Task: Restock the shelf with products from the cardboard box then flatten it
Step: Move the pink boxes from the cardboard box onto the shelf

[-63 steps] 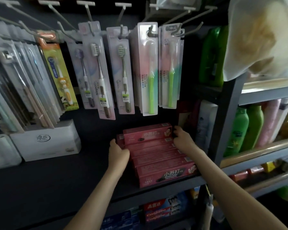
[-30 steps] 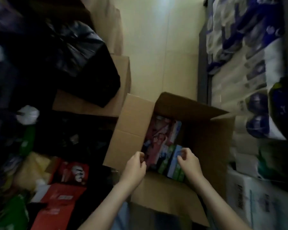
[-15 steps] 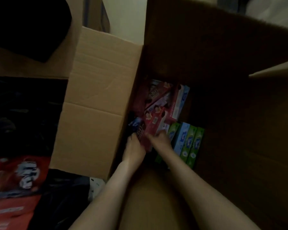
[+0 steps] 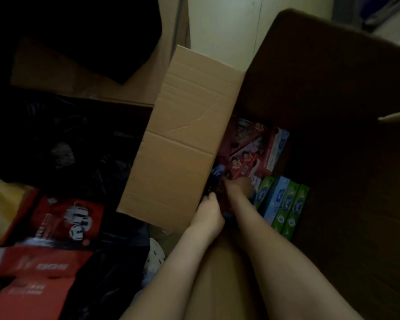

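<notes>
Big box: The cardboard box point(image 4: 183, 139) stands open on the floor, with one flap up on its left side.
Where the things are: The red boxes point(image 4: 247, 155) lie in a messy heap at the bottom, against the left wall. The green and blue boxes point(image 4: 284, 202) lie in a neat row just beside them.
Left hand: The left hand point(image 4: 209, 211) is deep in the box, at the near end of the red heap. It is too dark to tell if it holds anything.
Right hand: The right hand point(image 4: 238, 188) is just beside it and touches the red heap. Its fingers are hidden, so I cannot tell if it grips.
How they feel: They are probably light and stiff, with smooth sides. A hard squeeze may dent them.
Where to hold: Hold a few together by their long sides, one hand at each end.
Watch out: The heap is jumbled, so loose ones may slip out.
Later: The big box likely folds flat only when empty.
</notes>
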{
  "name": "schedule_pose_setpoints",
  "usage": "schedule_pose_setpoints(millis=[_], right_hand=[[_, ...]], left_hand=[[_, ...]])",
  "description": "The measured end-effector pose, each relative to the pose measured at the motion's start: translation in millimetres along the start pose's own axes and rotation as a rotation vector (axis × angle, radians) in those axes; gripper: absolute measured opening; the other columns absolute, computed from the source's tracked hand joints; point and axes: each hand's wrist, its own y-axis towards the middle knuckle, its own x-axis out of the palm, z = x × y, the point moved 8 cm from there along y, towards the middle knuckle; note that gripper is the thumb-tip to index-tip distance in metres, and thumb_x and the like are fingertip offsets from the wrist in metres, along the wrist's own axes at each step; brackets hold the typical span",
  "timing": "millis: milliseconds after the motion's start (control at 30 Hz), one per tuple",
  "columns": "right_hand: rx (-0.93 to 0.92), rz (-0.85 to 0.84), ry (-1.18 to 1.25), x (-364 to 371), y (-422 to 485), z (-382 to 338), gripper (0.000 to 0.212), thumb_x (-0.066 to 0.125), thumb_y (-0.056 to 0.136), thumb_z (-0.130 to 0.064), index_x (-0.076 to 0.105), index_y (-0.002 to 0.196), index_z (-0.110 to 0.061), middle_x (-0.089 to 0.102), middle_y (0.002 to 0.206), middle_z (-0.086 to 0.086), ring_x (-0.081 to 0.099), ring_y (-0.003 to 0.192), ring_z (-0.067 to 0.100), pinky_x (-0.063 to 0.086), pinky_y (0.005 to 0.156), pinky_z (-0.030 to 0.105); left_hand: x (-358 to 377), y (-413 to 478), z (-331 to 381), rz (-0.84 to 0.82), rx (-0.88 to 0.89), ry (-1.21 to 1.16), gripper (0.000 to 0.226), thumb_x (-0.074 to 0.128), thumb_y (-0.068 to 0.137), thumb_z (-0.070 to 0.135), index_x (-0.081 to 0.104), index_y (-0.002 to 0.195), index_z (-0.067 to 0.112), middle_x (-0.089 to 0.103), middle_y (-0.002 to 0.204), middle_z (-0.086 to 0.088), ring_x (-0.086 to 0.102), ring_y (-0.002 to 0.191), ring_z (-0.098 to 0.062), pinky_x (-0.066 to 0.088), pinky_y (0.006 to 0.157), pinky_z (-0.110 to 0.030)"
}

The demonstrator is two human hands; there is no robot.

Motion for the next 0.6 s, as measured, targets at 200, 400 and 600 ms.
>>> schedule_pose_setpoints(millis=[200, 400, 600], right_hand=[[0.000, 0.198, 0.044, -8, 16, 2, 0.077, 0.075, 0.074, -0.042, 0.045, 0.132, 0.001, 0.049, 0.135, 0.018, 0.050, 0.122, 0.033, 0.043, 0.101, 0.041], [-0.098, 0.014, 0.293, -17, 34, 10, 0.078, 0.078, 0.072, -0.023, 0.040, 0.136, -0.001, 0.054, 0.132, 0.014, 0.055, 0.116, 0.028, 0.046, 0.100, 0.035], [-0.106, -0.073, 0.546, -62, 17, 24, 0.068, 0.076, 0.069, -0.023, 0.048, 0.130, -0.012, 0.062, 0.121, 0.008, 0.064, 0.101, 0.024, 0.058, 0.081, 0.038]], left_hand=[[18, 8, 1, 0.005, 0.020, 0.029, 0.068, 0.044, 0.095, 0.007, 0.005, 0.151, 0.009, 0.008, 0.157, -0.012, 0.017, 0.142, -0.029, 0.024, 0.113, -0.038], [23, 8, 8, 0.118, 0.078, 0.281, 0.073, 0.046, 0.094, 0.010, 0.001, 0.151, 0.012, -0.002, 0.158, -0.013, 0.006, 0.145, -0.031, 0.018, 0.114, -0.040], [36, -2, 42, 0.175, 0.179, 0.546, 0.078, 0.049, 0.093, 0.014, -0.002, 0.151, 0.014, 0.001, 0.158, -0.017, 0.005, 0.145, -0.031, 0.010, 0.117, -0.042]])
